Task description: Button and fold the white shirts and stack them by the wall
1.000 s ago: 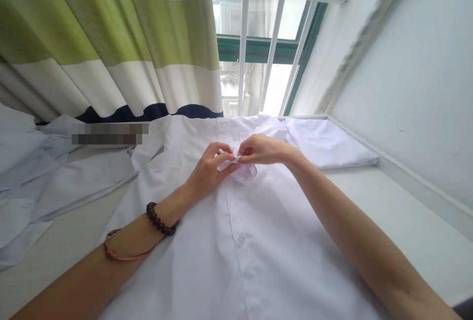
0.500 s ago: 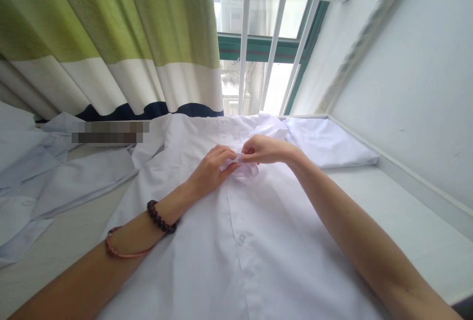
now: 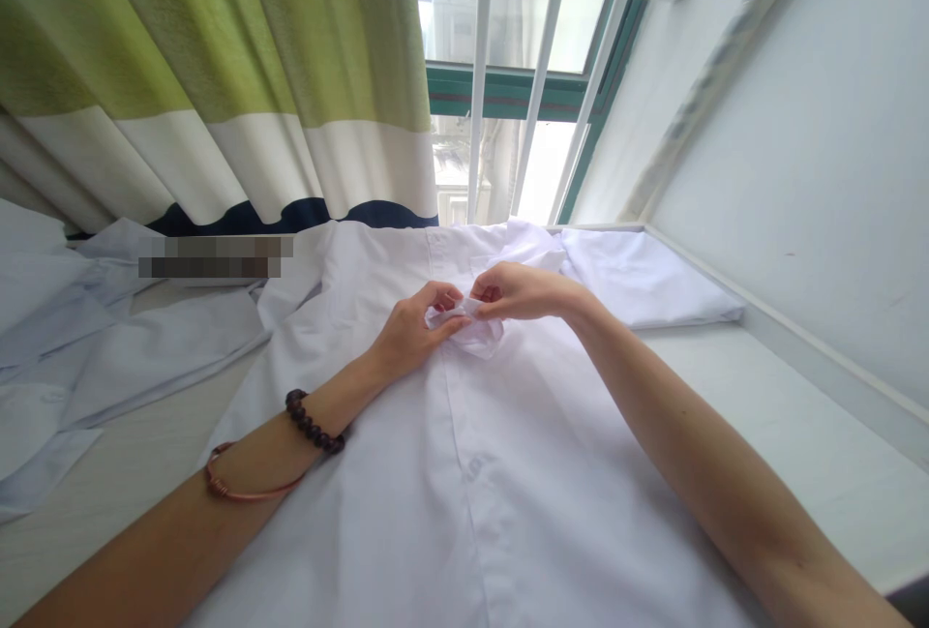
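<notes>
A white button-up shirt [image 3: 508, 473] lies spread flat on the table, collar toward the window. My left hand [image 3: 413, 328] and my right hand [image 3: 519, 291] meet at the upper part of its front placket [image 3: 471, 333], where the cloth is bunched up. Both hands pinch that bunched cloth, fingers curled and closed on it. My left wrist wears a dark bead bracelet [image 3: 314, 425] and a copper bangle [image 3: 243, 491]. What sits between the fingertips is hidden by the fabric.
A folded white garment [image 3: 645, 284] lies at the back right by the wall. Loose pale-blue cloth [image 3: 87, 338] is heaped on the left. A striped green and white curtain [image 3: 218, 76] and a barred window [image 3: 529, 96] stand behind the table.
Both hands stay at the same spot on the placket. The fingers have shifted slightly, and the bunched cloth sits a little higher between them.
</notes>
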Available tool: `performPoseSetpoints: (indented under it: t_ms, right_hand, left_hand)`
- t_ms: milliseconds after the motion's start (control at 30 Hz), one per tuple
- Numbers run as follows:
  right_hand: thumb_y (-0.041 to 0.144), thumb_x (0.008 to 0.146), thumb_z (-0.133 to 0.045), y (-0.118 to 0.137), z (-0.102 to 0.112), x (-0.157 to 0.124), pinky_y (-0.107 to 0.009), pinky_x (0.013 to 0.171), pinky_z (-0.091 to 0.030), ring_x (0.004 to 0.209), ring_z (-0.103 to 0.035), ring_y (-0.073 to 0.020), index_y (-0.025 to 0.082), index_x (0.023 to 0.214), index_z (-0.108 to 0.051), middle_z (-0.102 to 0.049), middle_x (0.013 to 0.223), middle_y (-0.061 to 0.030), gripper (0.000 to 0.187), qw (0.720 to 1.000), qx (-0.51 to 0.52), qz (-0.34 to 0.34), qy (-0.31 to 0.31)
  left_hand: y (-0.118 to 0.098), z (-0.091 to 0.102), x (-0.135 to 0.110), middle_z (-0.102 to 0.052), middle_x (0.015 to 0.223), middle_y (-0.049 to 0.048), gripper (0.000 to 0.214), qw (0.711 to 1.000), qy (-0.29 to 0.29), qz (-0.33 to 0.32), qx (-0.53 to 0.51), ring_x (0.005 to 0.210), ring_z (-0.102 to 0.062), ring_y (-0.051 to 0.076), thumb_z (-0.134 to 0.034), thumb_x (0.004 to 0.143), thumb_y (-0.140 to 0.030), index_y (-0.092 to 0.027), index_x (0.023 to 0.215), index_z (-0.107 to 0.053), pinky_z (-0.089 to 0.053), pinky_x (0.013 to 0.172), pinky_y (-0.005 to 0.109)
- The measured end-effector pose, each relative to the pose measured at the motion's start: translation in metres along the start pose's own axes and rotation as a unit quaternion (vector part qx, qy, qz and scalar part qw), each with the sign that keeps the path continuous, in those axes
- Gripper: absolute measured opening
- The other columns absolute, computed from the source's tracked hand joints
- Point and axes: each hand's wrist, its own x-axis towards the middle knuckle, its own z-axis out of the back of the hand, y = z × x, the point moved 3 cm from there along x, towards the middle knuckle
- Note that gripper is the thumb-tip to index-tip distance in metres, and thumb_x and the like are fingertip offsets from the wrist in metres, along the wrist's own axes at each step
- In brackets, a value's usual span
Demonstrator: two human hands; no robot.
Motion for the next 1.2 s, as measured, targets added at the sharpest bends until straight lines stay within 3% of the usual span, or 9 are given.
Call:
performPoseSetpoints:
  t_ms: [167, 367, 533, 633, 1000, 1200]
  right_hand:
    - [0.026, 0.075, -0.06, 0.001, -0.002, 0.001, -0.023, 0.049, -0.031, 0.059, -0.049, -0.0104, 0.016, 0.074, -0.063, -0.059, 0.068, -0.0008, 0.01, 1.0, -0.029, 0.0, -0.004]
    - [0.031, 0.078, -0.06, 0.0, -0.001, 0.001, -0.022, 0.05, -0.034, 0.061, -0.052, -0.0114, 0.015, 0.082, -0.065, -0.063, 0.072, -0.0026, 0.017, 0.999, -0.049, -0.001, -0.009]
    - [0.034, 0.079, -0.061, 0.003, 0.001, -0.001, -0.022, 0.056, -0.039, 0.07, -0.057, -0.0131, 0.016, 0.09, -0.066, -0.067, 0.083, -0.0041, 0.021, 0.999, -0.02, 0.024, -0.013]
    - [0.037, 0.08, -0.059, 0.004, -0.001, -0.001, -0.022, 0.055, -0.037, 0.067, -0.057, -0.0127, 0.016, 0.089, -0.066, -0.066, 0.08, -0.0037, 0.023, 0.999, -0.022, 0.028, -0.005]
    - [0.035, 0.084, -0.058, 0.003, -0.007, 0.001, -0.022, 0.053, -0.033, 0.062, -0.051, -0.0111, 0.016, 0.087, -0.064, -0.062, 0.075, -0.0026, 0.021, 0.999, -0.036, 0.032, 0.025]
    - [0.034, 0.087, -0.053, 0.004, -0.007, 0.001, -0.023, 0.055, -0.034, 0.065, -0.05, -0.012, 0.015, 0.095, -0.061, -0.061, 0.081, -0.0042, 0.023, 0.997, -0.058, 0.045, 0.0]
  left_hand:
    - [0.0, -0.001, 0.0, -0.064, 0.083, -0.0004, 0.038, 1.0, 0.013, 0.023, -0.01, 0.076, -0.06, 0.016, -0.069, 0.074, -0.038, -0.02, 0.106, -0.057, -0.05, 0.075, 0.028]
    - [0.001, -0.002, 0.001, -0.067, 0.089, 0.002, 0.029, 0.996, 0.037, 0.038, -0.066, 0.079, -0.059, 0.016, -0.066, 0.077, -0.042, -0.019, 0.094, -0.063, -0.047, 0.074, 0.028]
    - [0.01, -0.005, 0.002, -0.065, 0.08, 0.0006, 0.03, 0.963, 0.105, 0.098, -0.226, 0.074, -0.061, 0.015, -0.069, 0.076, -0.039, -0.018, 0.096, -0.058, -0.047, 0.067, 0.026]
    - [0.013, -0.004, 0.002, -0.064, 0.078, -0.0007, 0.03, 0.949, 0.129, 0.122, -0.26, 0.071, -0.06, 0.014, -0.072, 0.075, -0.036, -0.019, 0.095, -0.058, -0.046, 0.066, 0.025]
    - [0.009, -0.006, 0.001, -0.063, 0.079, 0.0023, 0.029, 0.942, 0.148, 0.123, -0.273, 0.073, -0.059, 0.015, -0.072, 0.073, -0.038, -0.015, 0.087, -0.062, -0.046, 0.066, 0.026]
    - [0.014, -0.005, 0.002, -0.066, 0.088, 0.0025, 0.029, 0.922, 0.146, 0.143, -0.33, 0.08, -0.061, 0.015, -0.072, 0.075, -0.037, -0.017, 0.092, -0.061, -0.048, 0.071, 0.026]
